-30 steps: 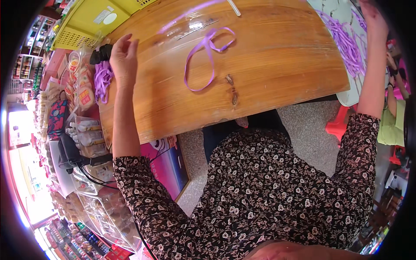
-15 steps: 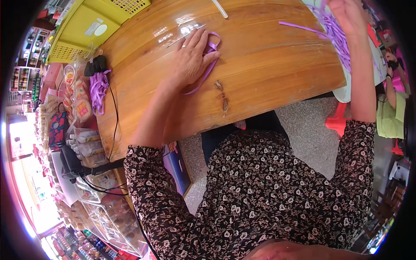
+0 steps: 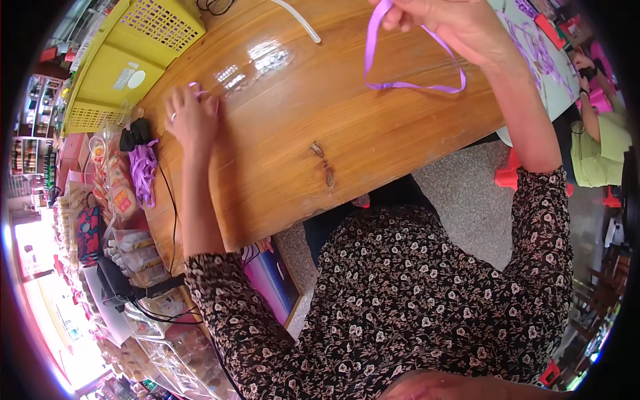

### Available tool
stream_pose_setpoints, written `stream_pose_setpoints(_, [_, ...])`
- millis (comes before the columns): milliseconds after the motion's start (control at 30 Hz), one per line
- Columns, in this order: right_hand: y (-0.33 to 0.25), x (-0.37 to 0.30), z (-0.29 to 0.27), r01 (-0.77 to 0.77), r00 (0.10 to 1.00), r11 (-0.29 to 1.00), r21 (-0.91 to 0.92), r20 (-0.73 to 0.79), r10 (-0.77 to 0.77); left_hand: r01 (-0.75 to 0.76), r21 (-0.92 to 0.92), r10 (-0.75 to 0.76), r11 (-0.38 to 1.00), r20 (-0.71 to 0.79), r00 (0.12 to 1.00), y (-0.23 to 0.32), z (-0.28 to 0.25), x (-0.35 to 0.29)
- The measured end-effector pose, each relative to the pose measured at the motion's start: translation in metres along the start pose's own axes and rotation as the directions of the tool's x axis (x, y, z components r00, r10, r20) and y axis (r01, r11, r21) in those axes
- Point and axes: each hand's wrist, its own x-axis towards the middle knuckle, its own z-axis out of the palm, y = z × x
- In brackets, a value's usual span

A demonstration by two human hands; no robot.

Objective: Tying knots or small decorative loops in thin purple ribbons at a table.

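Observation:
My right hand (image 3: 460, 27) is raised over the far right of the wooden table (image 3: 260, 173). Its fingers are pinched on a narrow purple strap (image 3: 370, 60), which hangs down in a loop with a small join at its lower end. At the table's left side, near the yellow crate, is my left hand (image 3: 190, 123) with its fingers bent. A bit of another purple strap (image 3: 195, 86) shows at those fingertips; the rest is hidden by the hand.
The yellow plastic crate (image 3: 127, 73) stands at the far left. A bundle of purple straps (image 3: 143, 173) hangs by the left edge, with a black cable (image 3: 175, 220). A white tube (image 3: 300, 21) lies at the far side. More straps (image 3: 533, 50) lie on a white surface at right, near another person (image 3: 600, 150).
My left hand has slid from mid-table to the left side with a purple strap. From the strap pile at right, my right hand has come leftward, now holding a loop.

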Motion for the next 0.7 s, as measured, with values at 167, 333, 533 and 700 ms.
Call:
stream_pose_setpoints(167, [0.002,0.014,0.021,0.123,0.99,0.987,-0.105,0.088,-0.114,0.116,-0.991,0.439,0.066,0.133,0.888,0.093,-0.075,-0.059])
stream_pose_setpoints(333, [-0.009,0.027,0.041,0.361,0.919,0.932,-0.024,0.176,-0.351,0.857,-0.445,0.763,-0.259,0.45,0.464,0.14,-0.104,-0.094])
stream_pose_setpoints(533, [-0.004,-0.001,0.059,0.382,0.831,0.92,-0.089,0.468,-0.3,0.563,-0.261,0.477,-0.784,0.326,0.816,0.139,-0.105,-0.056])
stream_pose_setpoints(700, [0.019,-0.042,0.019,0.335,0.898,0.893,-0.302,0.39,-0.205,0.375,-0.119,0.303,-0.92,0.394,0.868,0.076,-0.081,-0.014])
